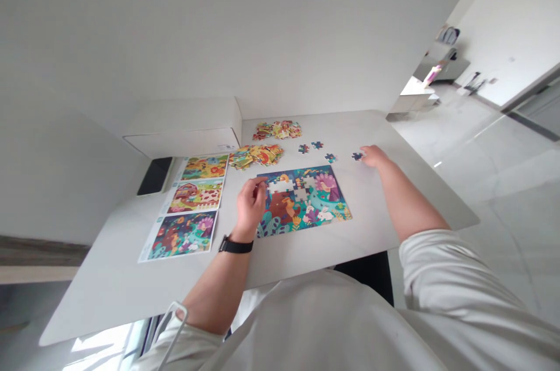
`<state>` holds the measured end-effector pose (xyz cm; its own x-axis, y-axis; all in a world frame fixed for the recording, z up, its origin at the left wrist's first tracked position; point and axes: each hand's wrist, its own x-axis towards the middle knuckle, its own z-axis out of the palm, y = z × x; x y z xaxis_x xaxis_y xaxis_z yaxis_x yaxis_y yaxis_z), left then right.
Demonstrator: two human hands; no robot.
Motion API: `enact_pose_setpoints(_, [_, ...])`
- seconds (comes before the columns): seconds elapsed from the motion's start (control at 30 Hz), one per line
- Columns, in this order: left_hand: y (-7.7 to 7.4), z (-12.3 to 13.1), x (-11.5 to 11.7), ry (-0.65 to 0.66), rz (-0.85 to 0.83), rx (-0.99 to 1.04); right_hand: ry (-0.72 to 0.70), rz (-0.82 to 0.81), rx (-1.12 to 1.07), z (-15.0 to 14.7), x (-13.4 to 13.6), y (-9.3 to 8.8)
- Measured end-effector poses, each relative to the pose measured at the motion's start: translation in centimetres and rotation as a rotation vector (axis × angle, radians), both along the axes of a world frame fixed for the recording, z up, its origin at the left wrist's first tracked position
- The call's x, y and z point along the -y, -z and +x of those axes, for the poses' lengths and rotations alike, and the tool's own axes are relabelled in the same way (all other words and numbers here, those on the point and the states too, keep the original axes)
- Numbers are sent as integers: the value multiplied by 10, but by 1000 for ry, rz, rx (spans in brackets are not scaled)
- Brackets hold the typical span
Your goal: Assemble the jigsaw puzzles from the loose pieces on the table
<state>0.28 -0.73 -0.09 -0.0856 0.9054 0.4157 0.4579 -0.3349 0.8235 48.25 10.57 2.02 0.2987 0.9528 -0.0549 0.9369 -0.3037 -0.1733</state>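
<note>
A jigsaw puzzle [326, 213] of a night forest with rabbits and a peacock lies on the table, with gaps in its upper middle. My left hand [251, 203], a black watch on its wrist, is closed over the puzzle's left edge; whatever its curled fingers hold is hidden. Farther right, the fingers of my right hand [374, 156] are closed at the edge of a dark blue puzzle piece [357, 157]. Between that hand and the loose piles lie three single pieces, among them a teal and orange piece [331, 158].
Two piles of pieces, a nearer yellow pile [258, 155] and a farther pile [280, 129], sit behind the puzzle. Three picture sheets [195, 196] line the left, beside a dark-screened phone [156, 176]. A white box [184, 126] stands against the wall.
</note>
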Motion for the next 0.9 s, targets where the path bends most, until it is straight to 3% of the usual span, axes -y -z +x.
enact_pose_setpoints(0.1, [2,-1,-2,10,-25,20,-23,-73,-12,2,-8,2])
enact_pose_setpoints(0.33, [1,0,-4,32,-51,43,70,4,-77,15,-5,11])
enact_pose_setpoints(0.5, [1,2,-3,43,-103,96,81,71,-375,9,5,1])
enact_pose_setpoints(0.6, [3,2,-4,73,-143,144,15,226,-653,-17,15,-20])
enact_pose_setpoints(0.73, [3,2,-4,101,-169,187,-177,348,-953,-81,43,-48])
enact_pose_setpoints(0.8, [3,3,-3,117,-182,207,-238,367,-1067,-119,60,-52])
enact_pose_setpoints(0.9, [5,4,-2,144,-204,246,-223,347,-1245,-174,81,-38])
